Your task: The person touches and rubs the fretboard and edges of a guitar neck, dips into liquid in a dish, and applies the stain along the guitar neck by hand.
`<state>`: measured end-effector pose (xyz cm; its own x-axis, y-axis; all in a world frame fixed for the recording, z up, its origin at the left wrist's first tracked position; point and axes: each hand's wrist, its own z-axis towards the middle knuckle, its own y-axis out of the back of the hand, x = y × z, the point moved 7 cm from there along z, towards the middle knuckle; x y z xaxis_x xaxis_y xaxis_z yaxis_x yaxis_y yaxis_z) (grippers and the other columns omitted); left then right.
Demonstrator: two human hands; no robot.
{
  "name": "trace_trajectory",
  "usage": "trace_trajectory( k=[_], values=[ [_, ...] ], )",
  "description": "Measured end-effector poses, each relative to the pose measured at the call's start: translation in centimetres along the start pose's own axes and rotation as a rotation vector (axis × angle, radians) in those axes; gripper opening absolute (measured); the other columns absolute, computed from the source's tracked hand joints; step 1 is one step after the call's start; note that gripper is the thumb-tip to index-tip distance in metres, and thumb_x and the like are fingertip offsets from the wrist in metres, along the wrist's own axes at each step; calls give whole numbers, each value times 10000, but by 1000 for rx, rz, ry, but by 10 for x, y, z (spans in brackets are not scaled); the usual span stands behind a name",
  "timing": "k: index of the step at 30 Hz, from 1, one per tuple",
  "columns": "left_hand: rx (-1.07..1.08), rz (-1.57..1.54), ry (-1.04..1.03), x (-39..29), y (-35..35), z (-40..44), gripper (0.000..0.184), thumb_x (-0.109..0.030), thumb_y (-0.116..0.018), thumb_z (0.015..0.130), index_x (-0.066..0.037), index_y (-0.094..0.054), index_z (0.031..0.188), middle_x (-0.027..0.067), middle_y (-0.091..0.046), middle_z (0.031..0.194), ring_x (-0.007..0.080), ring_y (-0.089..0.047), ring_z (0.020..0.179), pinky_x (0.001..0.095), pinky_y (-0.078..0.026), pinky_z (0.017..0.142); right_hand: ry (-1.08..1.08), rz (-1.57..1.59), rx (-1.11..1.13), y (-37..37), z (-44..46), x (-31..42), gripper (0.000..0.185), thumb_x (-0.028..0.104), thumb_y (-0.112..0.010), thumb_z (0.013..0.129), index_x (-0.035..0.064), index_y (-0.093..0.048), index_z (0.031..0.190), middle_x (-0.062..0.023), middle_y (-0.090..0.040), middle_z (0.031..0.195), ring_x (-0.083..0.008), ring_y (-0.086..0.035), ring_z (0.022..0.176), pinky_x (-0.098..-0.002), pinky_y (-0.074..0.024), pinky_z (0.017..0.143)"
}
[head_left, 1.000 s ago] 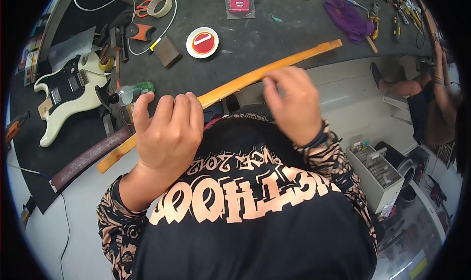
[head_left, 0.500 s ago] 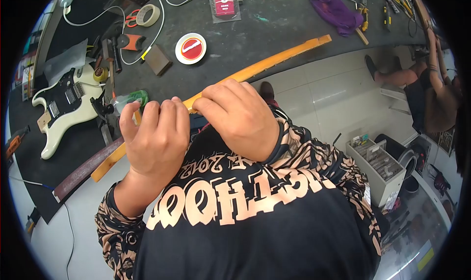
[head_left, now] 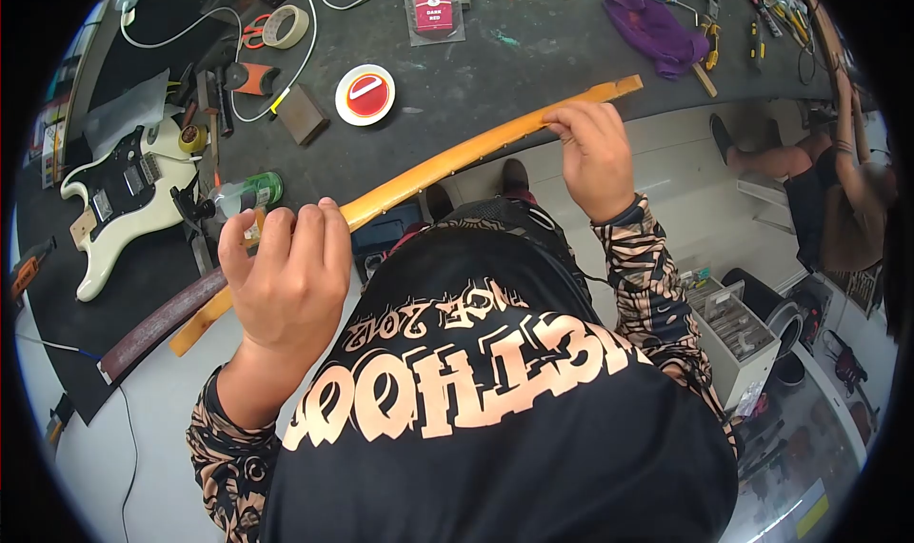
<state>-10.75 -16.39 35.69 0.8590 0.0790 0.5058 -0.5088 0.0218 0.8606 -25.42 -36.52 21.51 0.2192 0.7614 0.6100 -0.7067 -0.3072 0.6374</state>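
An amber wooden guitar neck (head_left: 440,167) slants along the workbench's front edge, with a row of small dots on its near side. Its lower left end passes behind my left hand (head_left: 288,272), whose fingers are bent over it. Farther up, close to the headstock, my right hand (head_left: 598,157) grips the neck's near edge, fingertips on the top face; its thumb is mostly hidden. Beyond the neck stands a white dish (head_left: 340,105) of red liquid with a pale piece in it. A glass bottle with a green end (head_left: 265,188) lies just past my left hand.
A cream guitar body (head_left: 119,229) lies on the dark workbench (head_left: 457,77) at left. Behind are a dark red packet (head_left: 435,12), a tape roll (head_left: 286,27) and a purple cloth (head_left: 652,34). Another person (head_left: 852,210) sits at far right, near a box (head_left: 733,338).
My right hand has moved right along the neck, from beside my left hand to near the headstock. My left hand has shifted slightly left and down, still on the neck.
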Motion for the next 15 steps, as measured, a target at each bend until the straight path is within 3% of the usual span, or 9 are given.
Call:
trace_trajectory(
  k=[5,7,8,10,15],
  values=[
    [33,0,11,0,2,3,101,-83,-721,824,-81,-724,924,-11,-597,788,154,-604,816,436,-419,969,112,89,8,-8,3,40,166,14,-706,807,74,-710,961,-64,-685,966,-281,-645,921,-401,-497,816],
    [30,4,5,0,3,4,111,-86,-718,825,-81,-724,936,-11,-605,803,157,-610,834,437,-417,973,193,141,-5,-14,6,71,176,88,-667,808,88,-694,982,-49,-672,1005,-253,-639,948,-388,-488,818],
    [40,14,8,0,2,3,120,-88,-716,827,-81,-724,947,-10,-613,819,160,-617,852,438,-415,977,185,201,-5,-13,10,86,252,16,-725,748,75,-703,992,-66,-681,1006,-279,-646,926,-395,-492,815],
    [48,18,1,-1,0,2,117,-94,-714,836,-83,-724,952,-10,-630,842,163,-632,891,438,-410,983,207,272,24,-16,16,102,241,38,-723,760,80,-703,997,-59,-679,1014,-273,-646,929,-388,-492,811],
    [76,33,29,2,-5,-1,129,-119,-719,852,-91,-731,977,-13,-651,861,165,-644,913,439,-403,994,172,174,20,-11,9,68,225,13,-701,776,76,-709,991,-58,-684,1000,-273,-647,929,-391,-496,814]
  ],
)
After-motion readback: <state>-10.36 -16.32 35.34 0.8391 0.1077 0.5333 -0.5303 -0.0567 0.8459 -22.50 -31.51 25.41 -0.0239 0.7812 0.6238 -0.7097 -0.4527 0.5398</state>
